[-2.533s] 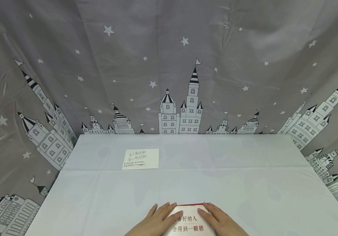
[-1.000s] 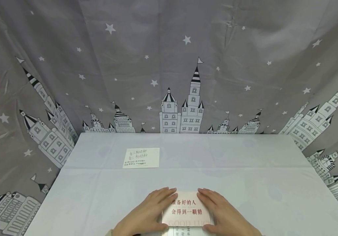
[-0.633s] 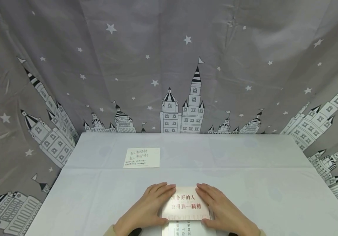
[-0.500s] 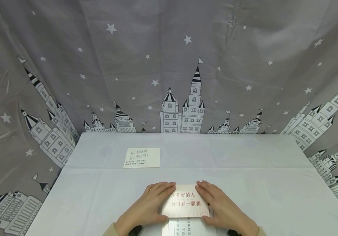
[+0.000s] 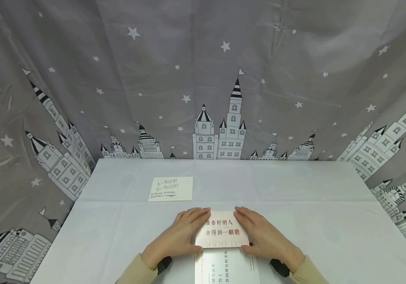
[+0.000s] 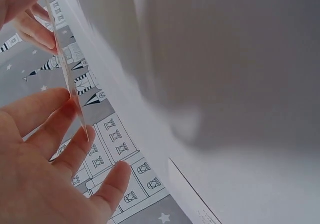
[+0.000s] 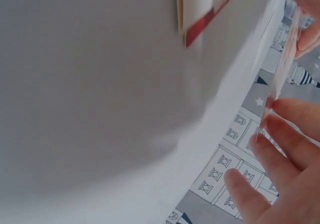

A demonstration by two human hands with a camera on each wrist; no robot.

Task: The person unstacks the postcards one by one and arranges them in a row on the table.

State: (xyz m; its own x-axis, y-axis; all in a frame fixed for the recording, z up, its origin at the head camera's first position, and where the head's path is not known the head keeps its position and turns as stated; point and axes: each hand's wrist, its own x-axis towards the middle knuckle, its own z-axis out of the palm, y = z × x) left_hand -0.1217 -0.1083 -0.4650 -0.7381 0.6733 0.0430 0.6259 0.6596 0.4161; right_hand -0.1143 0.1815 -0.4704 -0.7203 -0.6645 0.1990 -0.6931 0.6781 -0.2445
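In the head view a small cream card [image 5: 222, 227] with red Chinese characters is raised near the front of the table. My left hand [image 5: 181, 236] grips its left side, thumb at the near edge and fingers toward the far edge. On the opposite side my right hand [image 5: 266, 238] holds it the same way. Both wrist views catch the thin card [image 6: 66, 67] nearly edge-on between the hands. Below and nearer lies a white printed page [image 5: 229, 266] with dark vertical characters, partly hidden. A red-edged corner [image 7: 200, 22] of something layered shows in the right wrist view.
A cream card [image 5: 171, 189] with handwriting lies on the white table [image 5: 313, 221] toward the back left. Behind the table and along its sides hangs a grey curtain [image 5: 160, 47] with stars and castles.
Both hands have moved forward and up, carrying the red-lettered card away from the front edge. More of the printed page beneath is uncovered. The handwritten card stays put.
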